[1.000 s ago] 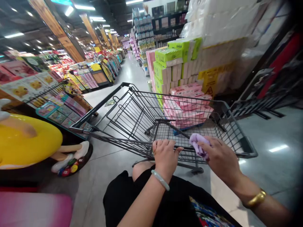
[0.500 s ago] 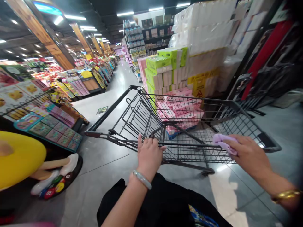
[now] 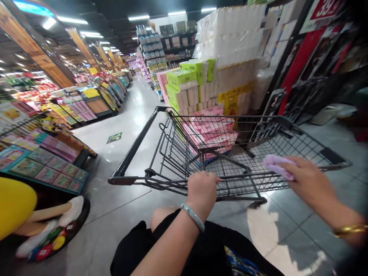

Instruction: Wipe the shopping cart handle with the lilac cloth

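Observation:
A dark wire shopping cart [image 3: 161, 138] stands in front of me in a store aisle, and its basket holds nothing. My left hand [image 3: 202, 191] is closed round the cart's near handle bar; a pale green bangle sits on that wrist. My right hand [image 3: 309, 182] pinches a crumpled lilac cloth [image 3: 277, 165] against the right end of the handle bar. A gold bracelet shows on the right wrist. My black clothing fills the bottom of the view.
Stacks of pink, green and white tissue packs [image 3: 207, 96] rise just beyond the cart. Low display tables of boxed goods [image 3: 46, 165] line the left side. A yellow figure on a round base [image 3: 43, 230] stands at lower left. The grey aisle floor [image 3: 135, 111] runs ahead.
My right hand with the lilac cloth has slid rightward along the handle bar. The cart and view have swung left, and my left hand keeps its grip on the bar.

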`<act>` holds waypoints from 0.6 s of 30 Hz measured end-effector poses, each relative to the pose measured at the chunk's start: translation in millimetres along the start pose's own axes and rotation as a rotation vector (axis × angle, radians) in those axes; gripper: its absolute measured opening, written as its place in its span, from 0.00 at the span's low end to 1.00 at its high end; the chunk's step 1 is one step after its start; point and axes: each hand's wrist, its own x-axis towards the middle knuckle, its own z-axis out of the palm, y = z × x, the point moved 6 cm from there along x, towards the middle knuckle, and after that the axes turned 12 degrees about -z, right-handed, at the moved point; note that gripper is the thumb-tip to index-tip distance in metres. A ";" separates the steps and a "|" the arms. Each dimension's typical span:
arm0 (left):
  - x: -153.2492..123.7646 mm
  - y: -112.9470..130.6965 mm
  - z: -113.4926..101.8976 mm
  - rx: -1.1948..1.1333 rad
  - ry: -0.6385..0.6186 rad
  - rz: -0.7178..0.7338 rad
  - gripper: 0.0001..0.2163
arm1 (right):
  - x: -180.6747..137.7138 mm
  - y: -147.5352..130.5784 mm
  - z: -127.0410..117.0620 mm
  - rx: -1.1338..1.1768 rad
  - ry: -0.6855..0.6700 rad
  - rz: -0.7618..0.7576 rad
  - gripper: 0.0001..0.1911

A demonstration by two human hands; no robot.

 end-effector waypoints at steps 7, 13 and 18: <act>-14.1 27.3 -14.6 -0.007 0.032 0.135 0.16 | 23.8 -80.7 4.0 0.067 0.018 -0.165 0.21; -28.0 -25.5 -43.1 0.150 0.196 0.168 0.16 | -7.8 -9.8 2.1 -0.076 0.111 0.041 0.14; -19.3 -20.5 -31.9 0.191 0.043 0.137 0.16 | 2.2 -45.7 3.9 0.002 0.139 0.124 0.16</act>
